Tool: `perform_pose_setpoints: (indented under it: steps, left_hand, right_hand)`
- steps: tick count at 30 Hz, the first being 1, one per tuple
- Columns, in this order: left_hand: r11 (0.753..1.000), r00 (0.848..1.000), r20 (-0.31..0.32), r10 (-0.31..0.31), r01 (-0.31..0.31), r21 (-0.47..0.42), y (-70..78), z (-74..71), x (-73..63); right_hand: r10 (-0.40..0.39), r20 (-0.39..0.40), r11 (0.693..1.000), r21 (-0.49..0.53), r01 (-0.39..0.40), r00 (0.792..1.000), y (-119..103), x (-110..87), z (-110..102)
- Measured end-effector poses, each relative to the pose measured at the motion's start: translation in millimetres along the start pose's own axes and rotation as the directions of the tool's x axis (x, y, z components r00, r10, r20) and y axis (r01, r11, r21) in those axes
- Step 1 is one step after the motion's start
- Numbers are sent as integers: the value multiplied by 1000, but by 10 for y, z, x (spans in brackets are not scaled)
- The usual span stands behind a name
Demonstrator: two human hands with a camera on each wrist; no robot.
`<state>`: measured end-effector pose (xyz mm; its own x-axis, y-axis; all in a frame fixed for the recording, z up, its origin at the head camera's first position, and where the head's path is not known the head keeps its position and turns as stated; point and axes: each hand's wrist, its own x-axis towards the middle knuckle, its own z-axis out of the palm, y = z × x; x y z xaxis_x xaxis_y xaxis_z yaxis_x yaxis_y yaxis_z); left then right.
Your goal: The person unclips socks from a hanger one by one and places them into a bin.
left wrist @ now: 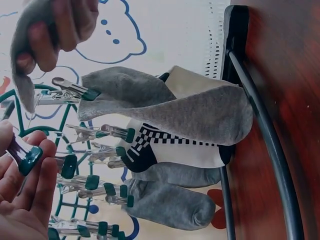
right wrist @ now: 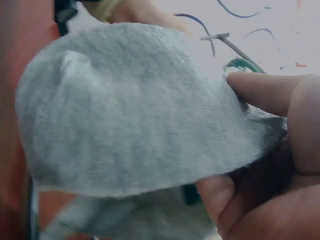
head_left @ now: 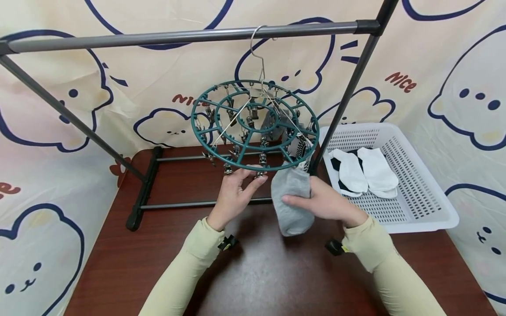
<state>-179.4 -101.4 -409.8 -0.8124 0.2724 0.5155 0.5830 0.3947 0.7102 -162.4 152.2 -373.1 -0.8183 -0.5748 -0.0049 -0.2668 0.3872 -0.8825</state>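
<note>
My left hand [head_left: 236, 195] pinches a metal clip [left wrist: 25, 156] with green tips at the front of a round green drying hanger [head_left: 247, 139]. A grey sock [head_left: 290, 208] is held between the thumb and fingers of my right hand [head_left: 328, 199], just right of the left hand and below the hanger's ring. The right wrist view shows that sock [right wrist: 125, 115] close up, its wide end pointing away from the fingers. Other grey socks [left wrist: 172, 202] and a black-and-white checkered sock [left wrist: 187, 152] hang from clips on the hanger's right side.
A dark metal rack bar [head_left: 189, 37] carries the hanger by its hook. Behind my right hand, a white perforated basket [head_left: 419, 226] contains white socks [head_left: 379, 171] and something black. The rack's black foot [head_left: 136, 217] stands on the brown table [head_left: 276, 272].
</note>
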Motion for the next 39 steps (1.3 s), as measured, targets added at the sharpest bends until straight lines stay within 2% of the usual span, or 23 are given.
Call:
perform_pose_setpoints:
  steps: [3,8,13,16,20,21,25,27,29,34,37,39]
  left_hand:
    - [1000,1000,-4,6,-6,1,-1,8,-7]
    - [1000,1000,-3,21,-21,-16,-20,22,-24]
    - [1000,1000,-17,10,-10,-15,-25,3,-26]
    - [1000,1000,-26,-6,5,-11,-23,-13,-23]
    - [1000,1000,-26,-13,12,-12,-26,-22,-15]
    - [1000,1000,-26,-10,10,-12,-27,-23,-13]
    - [1000,1000,-29,-7,6,-21,-32,-20,-15]
    - [1000,999,-32,-11,10,-26,-33,-15,-22]
    - [999,999,-36,-13,12,-33,-28,-9,-28]
    - [999,999,-44,-7,5,-46,-22,5,-30]
    - [999,999,-45,-6,4,-48,-18,8,-32]
    - [999,999,-44,-9,7,-52,-15,8,-35]
  right_hand:
    - [-13,-74,1000,-6,12,997,-31,-45,-163]
    - [18,-187,999,42,-10,982,-69,-153,-418]
    - [44,-280,993,119,-11,959,-100,-281,-598]
    - [33,-335,977,210,41,942,-75,-300,-708]
    - [19,-422,940,317,128,906,44,-249,-897]
    - [22,-452,929,340,149,892,87,-220,-951]
    - [89,-559,918,368,150,825,285,-104,-1174]
    - [160,-581,918,385,97,798,384,-65,-1278]
    - [223,-577,924,382,19,786,477,-41,-1368]
    - [358,-536,913,372,-166,764,679,48,-1535]
    - [411,-520,898,376,-231,749,804,112,-1592]
    - [442,-498,882,392,-260,746,882,152,-1615]
